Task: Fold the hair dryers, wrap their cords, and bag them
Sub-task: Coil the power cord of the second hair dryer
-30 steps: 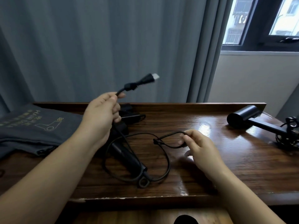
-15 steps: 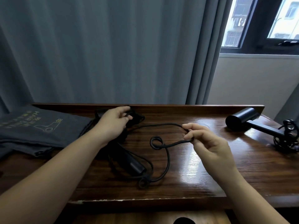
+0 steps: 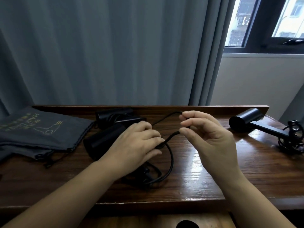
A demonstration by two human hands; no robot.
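A black hair dryer (image 3: 102, 140) lies left of centre on the wooden table (image 3: 205, 175), its black cord (image 3: 171, 160) looping toward the front edge. My left hand (image 3: 138, 143) rests over the dryer's handle and the cord, fingers curled onto the cord near its crossing. My right hand (image 3: 209, 137) is raised above the table and pinches a bend of the cord between thumb and fingertips. A second black hair dryer (image 3: 243, 120) lies unfolded at the right with its cord (image 3: 294, 140) coiled at the handle end. Grey drawstring bags (image 3: 37, 134) printed with a dryer logo lie at the left.
Another dark folded object (image 3: 115, 115) sits behind the left dryer by the table's raised back rim. Grey curtains hang behind the table, with a window and white wall at the upper right. The table's front edge is near my forearms.
My left hand came down from holding the plug in the air and settled on the dryer and cord. My right hand lifted its cord bend higher and toward the back.
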